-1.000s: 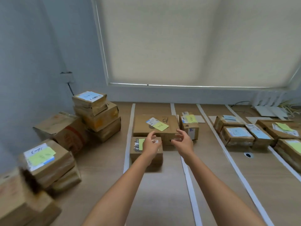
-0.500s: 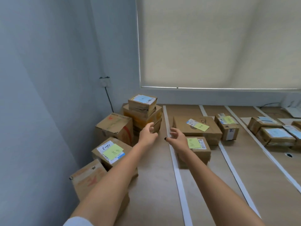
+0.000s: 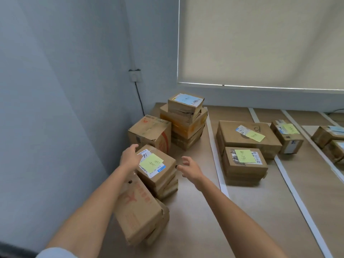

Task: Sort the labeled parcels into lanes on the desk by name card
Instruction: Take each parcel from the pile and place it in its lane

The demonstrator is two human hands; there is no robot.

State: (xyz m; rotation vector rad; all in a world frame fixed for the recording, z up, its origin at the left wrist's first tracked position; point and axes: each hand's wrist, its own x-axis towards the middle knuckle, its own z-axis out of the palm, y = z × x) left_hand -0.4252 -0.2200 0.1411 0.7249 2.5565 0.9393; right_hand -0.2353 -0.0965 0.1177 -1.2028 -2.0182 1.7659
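A brown parcel with a yellow note and white label sits atop a small stack at the desk's left side. My left hand hovers at its far left corner, fingers relaxed, holding nothing. My right hand is just right of the parcel, fingers spread and empty. Behind it stand a parcel with red print and a tall stack topped by a blue-labelled parcel. In the first lane lie a small parcel with a yellow note and a large flat parcel.
White tape strips divide the desk into lanes. A big box with red print leans in front of the stack near my left forearm. More parcels lie in the lanes to the right. The wall is close on the left.
My view has swung left towards the unsorted pile. Both hands have left the lane parcel and moved to either side of the yellow-note parcel on the left stack.
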